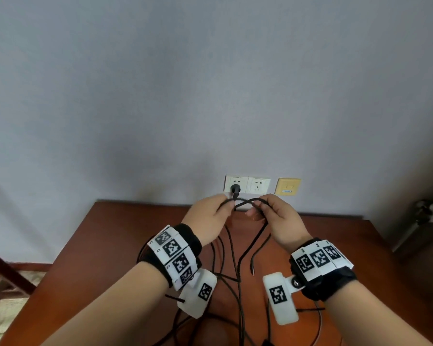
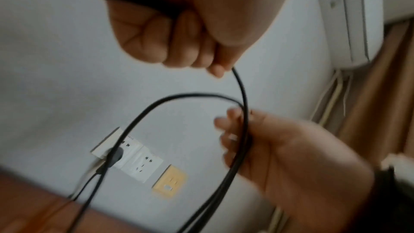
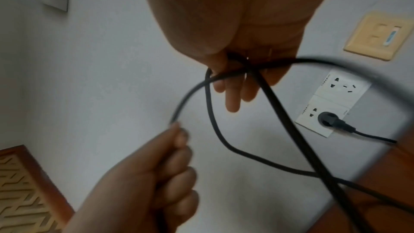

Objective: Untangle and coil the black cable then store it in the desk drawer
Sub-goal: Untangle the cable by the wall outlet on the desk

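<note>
Sockets behind desk — cable hanging above desk.

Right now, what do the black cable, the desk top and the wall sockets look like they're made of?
Black cable: apparently rubber or plastic sheathing, matte; it bends into soft loops between the left hand and right hand. Desk top: reddish-brown wood or wood veneer, smooth with a slight sheen; which one is unclear. Wall sockets: seemingly glossy white moulded plastic.

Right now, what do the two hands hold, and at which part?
Both hold the black cable along its length, not at an end: left hand fisted around a strand, right hand gripping gathered loops.
</note>
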